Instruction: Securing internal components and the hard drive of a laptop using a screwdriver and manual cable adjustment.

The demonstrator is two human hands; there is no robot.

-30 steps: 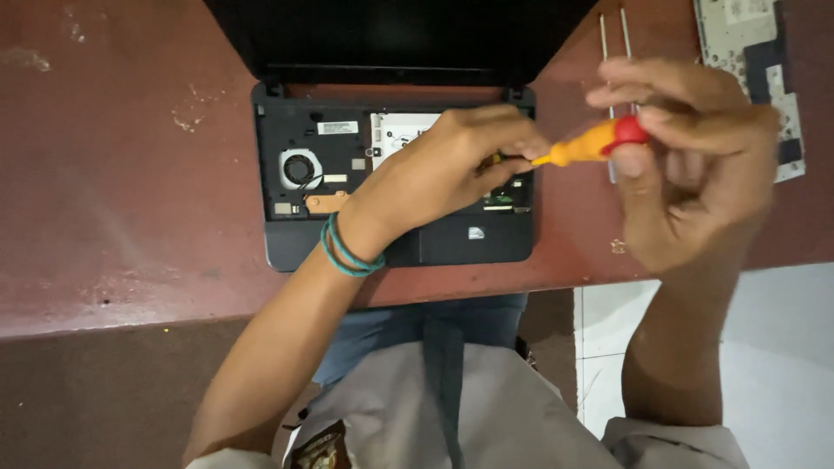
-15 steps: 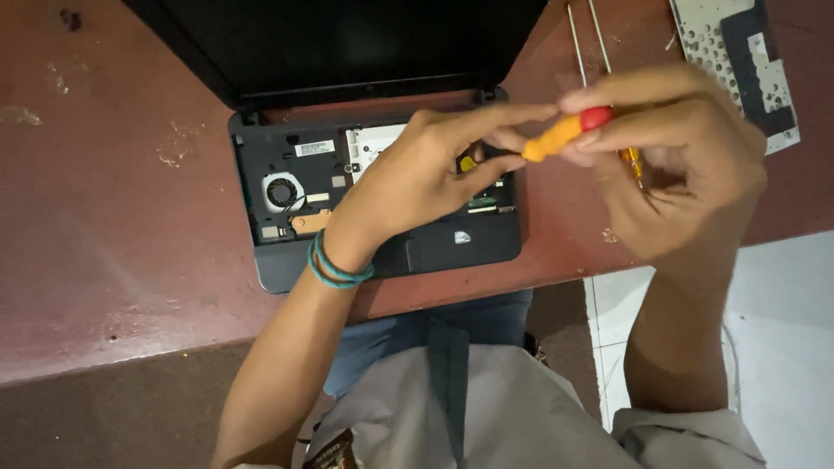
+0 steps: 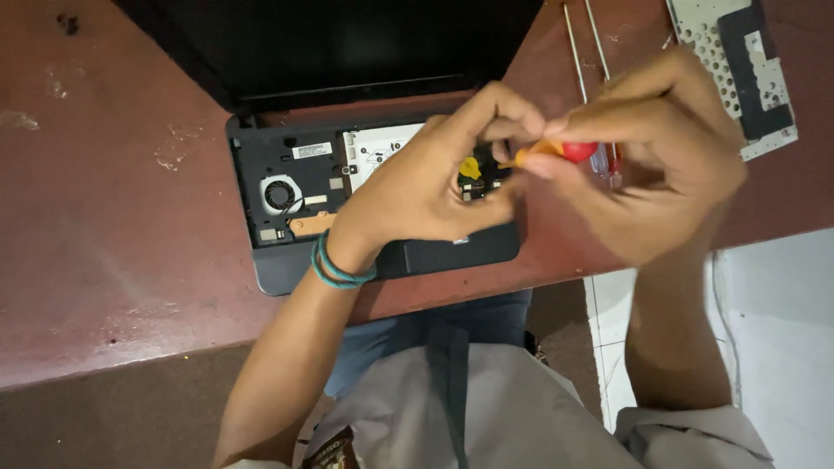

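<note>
A small black laptop (image 3: 287,187) lies open on the red-brown table (image 3: 113,200) with its top cover off, showing a round fan and a white label. My right hand (image 3: 647,165) grips a screwdriver (image 3: 556,153) with an orange and red handle, held almost level above the laptop's right side. My left hand (image 3: 426,187) reaches over the bare inside of the laptop, its fingertips pinching the screwdriver's shaft near the tip. A teal band circles my left wrist. The tip itself is hidden behind my fingers.
A perforated metal plate with black patches (image 3: 747,69) lies at the table's far right. Two thin metal rods (image 3: 582,43) rest beside it. The table's front edge runs just below the laptop; white floor tiles (image 3: 782,330) show at the right.
The view has shifted, so the laptop sits further right. My two hands have drawn closer together and the screwdriver now lies flatter between them.
</note>
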